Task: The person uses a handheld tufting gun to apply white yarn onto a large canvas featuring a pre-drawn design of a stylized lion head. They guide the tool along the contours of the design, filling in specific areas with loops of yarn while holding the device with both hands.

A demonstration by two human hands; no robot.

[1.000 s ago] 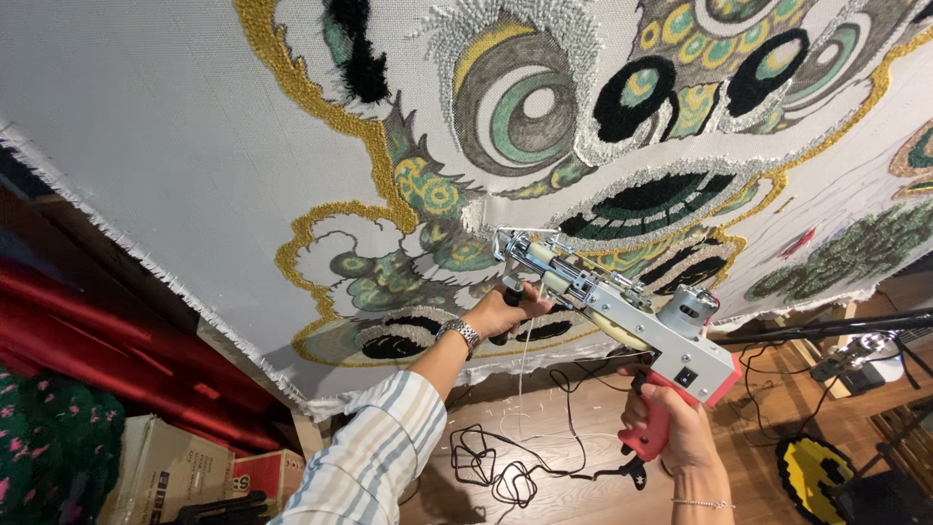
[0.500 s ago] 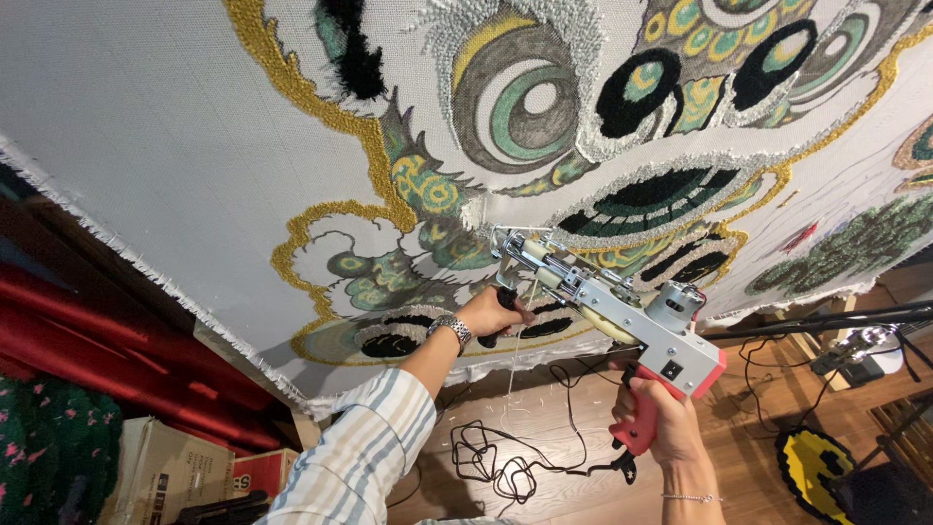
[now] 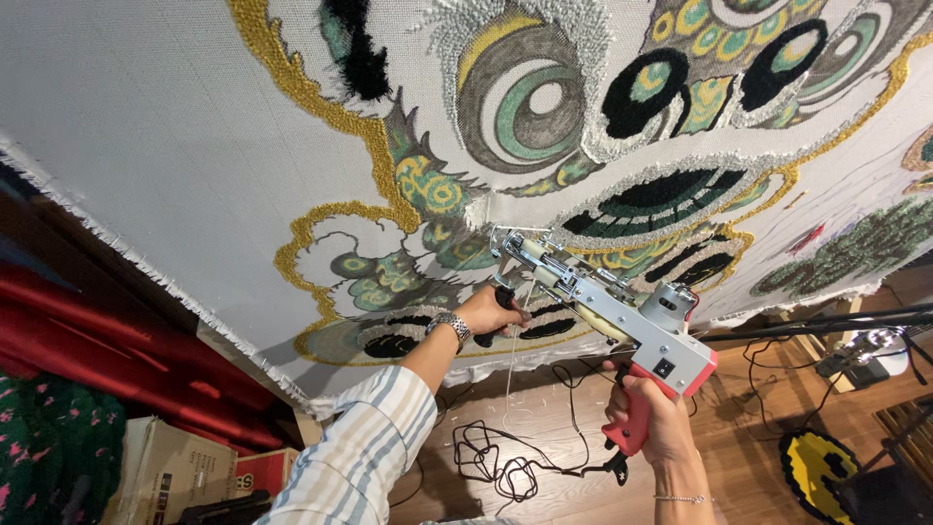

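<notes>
1 metal tufting gun [image 3: 603,301] meets the stretched woven cloth [image 3: 146,126], its tufted yarn motifs fuzzy. The right hand [image 3: 656,423] wraps the red plastic grip; the left hand [image 3: 491,311] clasps the black front handle.

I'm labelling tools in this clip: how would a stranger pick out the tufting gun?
Find the big stretched cloth with its gold, green and black tufted design. Just below its middle, two hands hold the tufting gun against it: left hand on the black front handle, right hand on the red grip. It is the only grey metal machine there.
</notes>
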